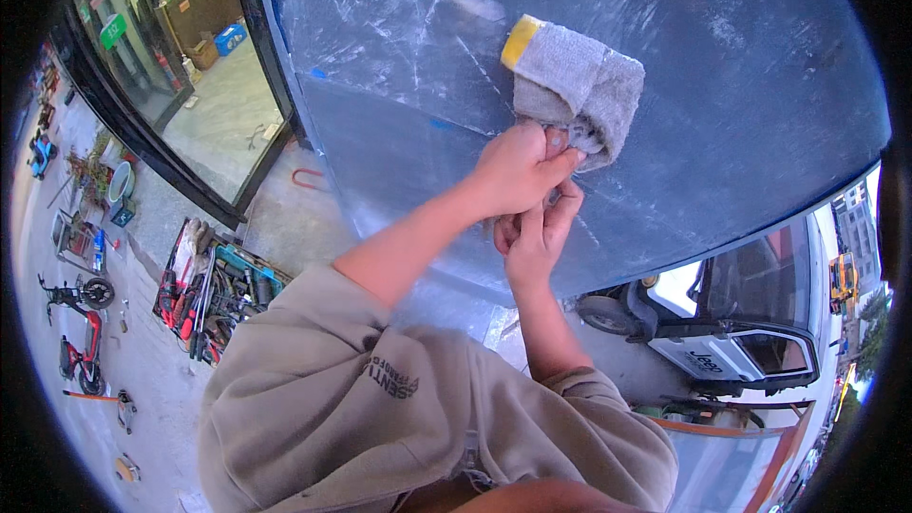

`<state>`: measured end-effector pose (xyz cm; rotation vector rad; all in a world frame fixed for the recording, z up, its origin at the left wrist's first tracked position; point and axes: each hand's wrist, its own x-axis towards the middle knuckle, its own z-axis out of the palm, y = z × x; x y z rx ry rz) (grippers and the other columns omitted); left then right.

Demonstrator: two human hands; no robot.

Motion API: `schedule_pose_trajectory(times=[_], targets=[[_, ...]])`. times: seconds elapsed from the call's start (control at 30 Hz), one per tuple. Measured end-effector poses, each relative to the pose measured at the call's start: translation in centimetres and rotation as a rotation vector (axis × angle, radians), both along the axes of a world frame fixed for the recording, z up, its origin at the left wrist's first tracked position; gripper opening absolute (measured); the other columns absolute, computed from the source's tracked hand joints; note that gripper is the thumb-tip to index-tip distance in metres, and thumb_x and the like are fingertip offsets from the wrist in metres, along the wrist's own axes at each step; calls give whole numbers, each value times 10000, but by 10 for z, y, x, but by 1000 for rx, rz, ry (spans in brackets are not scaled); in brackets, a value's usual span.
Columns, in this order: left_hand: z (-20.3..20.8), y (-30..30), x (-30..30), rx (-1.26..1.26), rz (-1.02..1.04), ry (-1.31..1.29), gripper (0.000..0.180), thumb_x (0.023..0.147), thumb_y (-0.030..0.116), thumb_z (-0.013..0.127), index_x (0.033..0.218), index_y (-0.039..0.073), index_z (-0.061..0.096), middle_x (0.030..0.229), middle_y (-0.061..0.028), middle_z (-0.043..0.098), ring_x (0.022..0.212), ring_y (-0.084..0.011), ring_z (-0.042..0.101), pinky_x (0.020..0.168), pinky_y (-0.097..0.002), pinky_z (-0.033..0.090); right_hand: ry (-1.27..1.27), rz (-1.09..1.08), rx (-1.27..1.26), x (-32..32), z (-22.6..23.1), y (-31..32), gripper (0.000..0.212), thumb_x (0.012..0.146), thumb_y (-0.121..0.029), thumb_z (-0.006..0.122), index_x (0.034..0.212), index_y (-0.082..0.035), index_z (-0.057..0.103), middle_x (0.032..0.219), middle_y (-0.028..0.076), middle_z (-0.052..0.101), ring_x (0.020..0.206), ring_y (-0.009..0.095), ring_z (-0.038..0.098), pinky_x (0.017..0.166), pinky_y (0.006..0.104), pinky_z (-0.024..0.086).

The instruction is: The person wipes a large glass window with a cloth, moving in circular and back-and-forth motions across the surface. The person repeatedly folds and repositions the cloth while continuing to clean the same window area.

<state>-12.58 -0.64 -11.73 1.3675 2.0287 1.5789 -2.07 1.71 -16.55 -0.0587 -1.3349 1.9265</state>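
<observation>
Head-worn fisheye, looking down from close above the hands.

The single view is sitting just over the person's chest and facing a dusty grey panel (589, 57) filling twelve to three o'clock; the forearms are entering from six o'clock, the pavement (142, 361) is lying far below at nine, and edges are bending near the rim.

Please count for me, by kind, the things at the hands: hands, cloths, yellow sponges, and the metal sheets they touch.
Hands: 2, the left hand and the right hand
Grey cloth: 1
Yellow sponge, wrapped in the cloth: 1
Grey metal sheet: 1
Total: 5
</observation>
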Motion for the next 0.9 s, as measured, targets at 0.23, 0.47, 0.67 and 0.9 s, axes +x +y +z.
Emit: schedule_pose_trajectory(times=[0.23,0.47,0.67,0.9], targets=[[-40,-9,26,-144,-22,15,417,892,408,634,733,24,607,642,-193,602,657,-404,628,576,-485,454,-143,-153,-74,26,-47,-23,273,1040,-188,450,1269,-155,306,632,7,430,376,67,326,323,229,271],[57,8,0,49,-17,155,439,877,410,652,723,1,611,641,-207,601,620,-380,626,564,-462,462,33,-153,33,-9,41,-1,274,1034,-209,446,1262,-134,315,601,12,422,378,76,340,313,235,270],[-17,-6,9,-2,-29,-2,434,882,440,651,754,25,637,660,-177,626,646,-350,646,578,-446,471,-179,-196,15,10,-16,-18,279,1032,-226,484,1224,-113,316,643,15,458,390,71,365,339,225,280],[-41,-26,23,-46,-116,-150,390,914,348,643,707,26,568,580,-114,546,543,-195,529,537,-401,418,-234,-191,-33,28,-38,-38,255,1040,-182,468,1225,-125,302,615,8,430,381,74,357,337,235,270]])
